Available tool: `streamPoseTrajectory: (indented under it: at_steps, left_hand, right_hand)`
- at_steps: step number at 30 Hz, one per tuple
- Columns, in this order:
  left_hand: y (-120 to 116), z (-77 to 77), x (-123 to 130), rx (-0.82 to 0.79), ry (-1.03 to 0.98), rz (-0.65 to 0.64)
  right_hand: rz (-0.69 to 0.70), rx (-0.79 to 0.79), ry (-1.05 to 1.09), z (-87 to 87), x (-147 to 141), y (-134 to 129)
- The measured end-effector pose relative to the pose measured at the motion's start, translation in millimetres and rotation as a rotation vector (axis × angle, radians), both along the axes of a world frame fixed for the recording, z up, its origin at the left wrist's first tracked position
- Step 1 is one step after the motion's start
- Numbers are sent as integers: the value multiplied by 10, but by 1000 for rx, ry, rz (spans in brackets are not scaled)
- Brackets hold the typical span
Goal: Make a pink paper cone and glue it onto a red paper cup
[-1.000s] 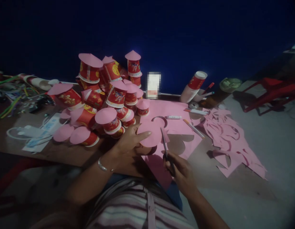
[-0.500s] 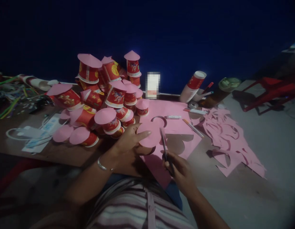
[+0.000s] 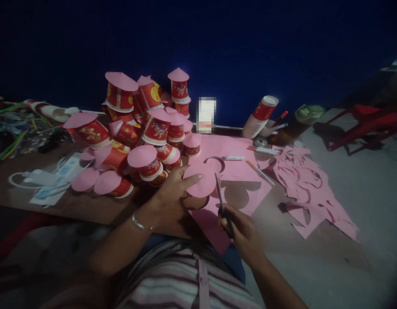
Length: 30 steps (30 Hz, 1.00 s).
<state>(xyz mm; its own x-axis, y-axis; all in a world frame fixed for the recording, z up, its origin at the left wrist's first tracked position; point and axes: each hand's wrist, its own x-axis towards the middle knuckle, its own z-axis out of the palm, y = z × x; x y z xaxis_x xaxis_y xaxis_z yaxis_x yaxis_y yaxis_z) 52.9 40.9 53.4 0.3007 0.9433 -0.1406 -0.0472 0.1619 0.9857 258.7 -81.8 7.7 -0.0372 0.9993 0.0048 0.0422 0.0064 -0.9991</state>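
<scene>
My left hand (image 3: 175,186) grips a round pink paper disc (image 3: 203,178) by its left edge, the thumb lying on top. In my right hand (image 3: 239,223) is a pair of dark scissors (image 3: 221,197), pointing up and away from me, with the tips close to the disc's right edge. Beneath both hands lies a pink paper sheet (image 3: 211,227) with rounded pieces cut out of it. Another pink sheet (image 3: 230,141) lies beyond the disc.
Several red paper cups (image 3: 148,167) with pink cone tops are piled at the left. A white marker (image 3: 234,158) and an orange-ended pen (image 3: 259,171) rest on the paper. Pink scraps (image 3: 308,184) spread at the right, near stacked cups (image 3: 264,109). A red stool (image 3: 356,124) stands beyond.
The scissors and the disc stay in nearly the same place. The scissor blades now look nearly closed beside the disc's right edge. Both hands have barely moved.
</scene>
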Motion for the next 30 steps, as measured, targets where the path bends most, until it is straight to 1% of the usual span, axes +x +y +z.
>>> streamPoseTrajectory:
  at_steps: [3,6,12,17,21,27,30]
  left_hand:
    - [2,26,-16,-23,39,-45]
    - [3,36,-36,-31,66,-75]
    - [5,13,-39,-38,81,-73]
    - [17,-21,-31,-13,29,-43]
    - [27,-19,-27,5,17,-44]
    - [20,11,-28,16,54,-36]
    - [9,12,-41,0,65,-60]
  right_hand:
    - [3,-8,24,-36,-5,6]
    - [7,5,27,-30,-9,16]
    - [4,31,-10,18,-15,22]
    - [6,28,-13,23,-15,17]
    - [-1,30,-10,33,-16,14]
    - [-10,1,-6,-12,-23,8]
    - [-14,-12,18,-36,-31,8]
